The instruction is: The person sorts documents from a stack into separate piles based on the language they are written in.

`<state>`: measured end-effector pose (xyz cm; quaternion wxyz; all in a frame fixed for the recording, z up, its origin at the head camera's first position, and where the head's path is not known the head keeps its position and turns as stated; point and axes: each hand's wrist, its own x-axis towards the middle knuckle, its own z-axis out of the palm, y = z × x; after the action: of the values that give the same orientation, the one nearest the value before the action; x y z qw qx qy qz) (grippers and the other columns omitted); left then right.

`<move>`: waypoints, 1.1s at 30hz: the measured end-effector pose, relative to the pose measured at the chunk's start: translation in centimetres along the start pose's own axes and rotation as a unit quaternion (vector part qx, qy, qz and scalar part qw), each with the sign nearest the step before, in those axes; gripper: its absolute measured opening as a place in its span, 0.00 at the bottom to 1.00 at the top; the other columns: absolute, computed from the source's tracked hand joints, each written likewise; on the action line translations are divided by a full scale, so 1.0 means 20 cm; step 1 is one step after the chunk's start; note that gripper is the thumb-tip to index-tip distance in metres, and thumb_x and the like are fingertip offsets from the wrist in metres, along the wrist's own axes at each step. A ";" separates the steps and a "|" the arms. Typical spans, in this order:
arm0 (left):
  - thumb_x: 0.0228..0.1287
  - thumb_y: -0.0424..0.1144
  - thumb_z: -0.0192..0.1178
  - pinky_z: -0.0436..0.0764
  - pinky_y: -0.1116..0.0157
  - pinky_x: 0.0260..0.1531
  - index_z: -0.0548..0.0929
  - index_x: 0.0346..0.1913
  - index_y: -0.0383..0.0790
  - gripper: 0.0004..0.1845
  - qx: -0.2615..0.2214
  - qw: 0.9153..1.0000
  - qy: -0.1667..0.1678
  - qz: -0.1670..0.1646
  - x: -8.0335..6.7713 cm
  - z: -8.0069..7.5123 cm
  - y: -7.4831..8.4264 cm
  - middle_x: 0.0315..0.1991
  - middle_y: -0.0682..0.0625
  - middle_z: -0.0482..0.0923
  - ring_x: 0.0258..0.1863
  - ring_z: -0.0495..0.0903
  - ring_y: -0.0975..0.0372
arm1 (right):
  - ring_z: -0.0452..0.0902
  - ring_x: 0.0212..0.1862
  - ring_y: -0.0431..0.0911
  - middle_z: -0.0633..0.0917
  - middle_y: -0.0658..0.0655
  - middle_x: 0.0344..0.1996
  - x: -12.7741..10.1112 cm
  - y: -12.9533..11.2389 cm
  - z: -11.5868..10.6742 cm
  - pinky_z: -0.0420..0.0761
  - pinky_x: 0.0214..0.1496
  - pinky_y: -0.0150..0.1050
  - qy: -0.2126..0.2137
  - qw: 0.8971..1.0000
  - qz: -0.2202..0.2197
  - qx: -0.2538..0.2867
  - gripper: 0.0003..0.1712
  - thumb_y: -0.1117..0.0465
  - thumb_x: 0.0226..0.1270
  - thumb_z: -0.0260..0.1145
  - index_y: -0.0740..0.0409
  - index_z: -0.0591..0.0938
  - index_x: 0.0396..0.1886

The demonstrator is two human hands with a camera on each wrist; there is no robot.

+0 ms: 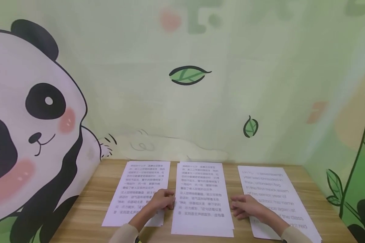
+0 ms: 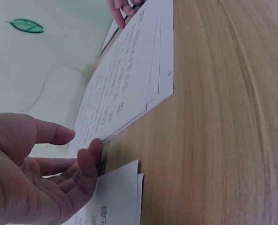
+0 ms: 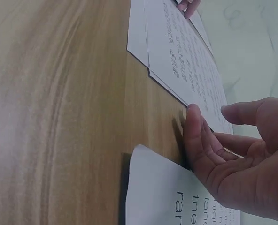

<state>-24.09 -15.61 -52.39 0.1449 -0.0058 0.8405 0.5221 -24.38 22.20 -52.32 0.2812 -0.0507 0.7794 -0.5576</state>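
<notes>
Three stacks of printed paper lie side by side. The middle stack [image 1: 200, 199] has Chinese text, and its sheets sit slightly uneven at the near edge. At its left edge is my left hand [image 1: 162, 201], fingers loosely bent, thumb apart from them in the left wrist view. My right hand [image 1: 246, 206] stands at the opposite edge, its fingertips [image 3: 193, 112] close by the sheets and the thumb apart. Neither hand grips a sheet. Under my left hand lies part of the left stack [image 1: 137, 189]; my right forearm crosses over the right stack [image 1: 263, 184], printed in English.
A wood-grain table [image 1: 88, 202] carries the stacks. Behind it hangs a pale green backdrop [image 1: 134, 101] with a cartoon panda [image 1: 6, 77] at the left and drawn leaves.
</notes>
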 end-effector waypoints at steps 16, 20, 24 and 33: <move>0.66 0.37 0.62 0.78 0.71 0.29 0.69 0.71 0.25 0.33 -0.003 0.999 -0.051 -0.008 -0.03 0.04 0.01 0.44 0.46 0.81 0.30 0.79 0.63 | 0.84 0.38 0.44 0.86 0.57 0.41 -0.05 -0.01 0.04 0.88 0.43 0.39 0.011 0.999 0.008 -0.039 0.32 0.57 0.76 0.59 0.74 0.69 0.71; 0.67 0.37 0.62 0.79 0.68 0.32 0.71 0.70 0.26 0.31 0.000 0.999 -0.045 -0.007 -0.04 0.05 0.03 0.48 0.43 0.82 0.33 0.81 0.61 | 0.84 0.38 0.44 0.86 0.58 0.37 -0.06 -0.01 0.02 0.88 0.43 0.39 -0.003 0.999 -0.012 -0.033 0.32 0.58 0.77 0.58 0.75 0.68 0.71; 0.69 0.38 0.61 0.80 0.66 0.33 0.72 0.69 0.26 0.30 -0.004 0.999 -0.037 -0.012 -0.04 0.05 0.04 0.49 0.42 0.83 0.34 0.82 0.60 | 0.83 0.40 0.45 0.86 0.59 0.42 -0.06 -0.02 0.02 0.88 0.44 0.40 0.001 0.999 -0.019 -0.034 0.31 0.59 0.77 0.58 0.75 0.68 0.71; 0.66 0.37 0.63 0.81 0.66 0.36 0.74 0.67 0.26 0.29 -0.078 0.996 -0.038 -0.014 -0.02 0.06 0.02 0.42 0.44 0.83 0.34 0.82 0.61 | 0.86 0.48 0.50 0.85 0.68 0.53 -0.06 -0.03 0.06 0.88 0.50 0.46 0.033 0.999 -0.019 0.029 0.34 0.58 0.76 0.60 0.73 0.64 0.73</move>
<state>-23.50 -14.50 -52.39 0.1836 -0.0088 0.7911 0.5834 -22.94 21.31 -51.58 0.2458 -0.0388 0.7706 -0.5867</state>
